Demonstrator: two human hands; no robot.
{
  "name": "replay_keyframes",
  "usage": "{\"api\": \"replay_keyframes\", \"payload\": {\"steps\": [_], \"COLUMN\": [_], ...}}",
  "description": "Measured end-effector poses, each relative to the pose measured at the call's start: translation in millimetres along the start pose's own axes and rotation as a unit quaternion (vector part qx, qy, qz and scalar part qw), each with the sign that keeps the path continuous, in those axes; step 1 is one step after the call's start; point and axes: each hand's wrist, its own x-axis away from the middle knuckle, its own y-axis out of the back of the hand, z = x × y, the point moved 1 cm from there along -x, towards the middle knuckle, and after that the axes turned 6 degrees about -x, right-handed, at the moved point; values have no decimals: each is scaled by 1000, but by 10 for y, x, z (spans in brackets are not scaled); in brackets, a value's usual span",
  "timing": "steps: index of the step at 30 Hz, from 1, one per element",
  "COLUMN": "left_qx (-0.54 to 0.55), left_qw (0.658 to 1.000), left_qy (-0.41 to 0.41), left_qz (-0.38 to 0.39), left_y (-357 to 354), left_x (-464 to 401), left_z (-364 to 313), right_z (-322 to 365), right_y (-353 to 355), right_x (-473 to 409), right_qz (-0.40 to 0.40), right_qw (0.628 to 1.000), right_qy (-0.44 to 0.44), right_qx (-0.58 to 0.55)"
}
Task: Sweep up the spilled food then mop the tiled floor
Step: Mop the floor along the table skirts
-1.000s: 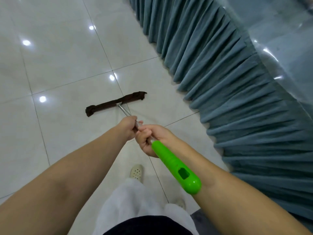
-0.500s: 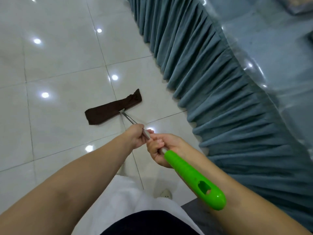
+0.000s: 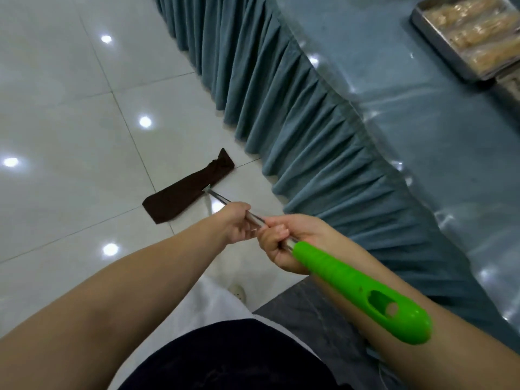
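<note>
The white tiled floor [image 3: 70,122] fills the left of your view, its glossy surface carrying round reflections of ceiling lights. To your right stands a table [image 3: 422,114] draped in a pleated blue-grey skirt [image 3: 295,122] that hangs to the floor, its top under a shiny clear cover. At the table's far right corner sits a metal tray [image 3: 430,26] holding rows of pale golden food [image 3: 478,32]. Your mop [image 3: 225,202] runs diagonally from lower right to centre: its green plastic handle end [image 3: 363,288] lies over your right forearm, and its metal shaft leads down to the dark brown mop head [image 3: 185,190], which lies flat on the tiles just beside the skirt's hem. Your right hand [image 3: 284,240] is curled tightly around the shaft just ahead of the green grip. Your left hand [image 3: 236,223] grips the shaft slightly further down, close beside the right. One light shoe [image 3: 237,291] shows below your hands.
</note>
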Motion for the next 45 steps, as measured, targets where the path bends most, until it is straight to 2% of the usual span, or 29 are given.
{"api": "replay_keyframes", "payload": {"steps": [5, 8, 12, 16, 22, 27, 30, 32, 35, 38, 42, 45], "left_qx": [44, 112, 131, 140, 227, 295, 377, 392, 386, 334, 222, 201], "left_qw": [998, 993, 991, 990, 973, 949, 914, 903, 898, 905, 933, 941], "left_qy": [25, 23, 10, 5, -4, -24, -49, -66, -87, -99, -74, -68], "left_qz": [34, 26, 12, 4, -33, -107, -141, -165, -192, -243, -273, -263], "left_y": [-42, 111, 496, 1040, 2078, 3050, 3559, 3833, 4085, 4131, 3891, 3551], "left_x": [0, 53, 157, 322, 550, 613, 690, 751, 778, 728, 604, 564], "left_z": [125, 140, 102, 12, -50, 0, 12, 12, 8, -38, -76, -94], "right_z": [-190, -368, -605, -831, -1226, -1539, -1784, -1929, -2029, -1977, -1815, -1628], "right_y": [-19, -165, -444, -841, -1479, -1890, -2200, -2374, -2565, -2592, -2474, -2313], "right_x": [123, 94, -28, -213, -660, -1326, -1690, -1904, -2109, -2182, -2019, -1800], "right_qz": [-21, -38, -67, -75, -51, -48, -26, -10, -9, -16, -24, -26], "right_qw": [1000, 998, 995, 991, 979, 959, 955, 955, 957, 956, 959, 960], "right_qy": [23, 37, 16, -3, -72, -146, -157, -158, -165, -172, -169, -175], "right_qx": [2, 23, 75, 112, 186, 237, 251, 252, 240, 238, 226, 215]}}
